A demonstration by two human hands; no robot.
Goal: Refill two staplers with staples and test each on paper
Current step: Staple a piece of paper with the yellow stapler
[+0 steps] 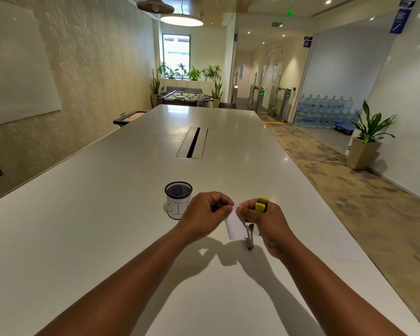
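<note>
Paper slip (234,225) is light and floppy, pinched at its top edge by left hand (204,215) while right hand (267,224) grips rigid yellow stapler (262,205) mid-body.

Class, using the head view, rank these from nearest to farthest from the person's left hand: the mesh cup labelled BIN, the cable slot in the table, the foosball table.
Measured from the left hand:
1. Mesh cup labelled BIN, just left of the hand.
2. Cable slot, mid-table, straight ahead.
3. Foosball table, beyond the table's far end.
</note>
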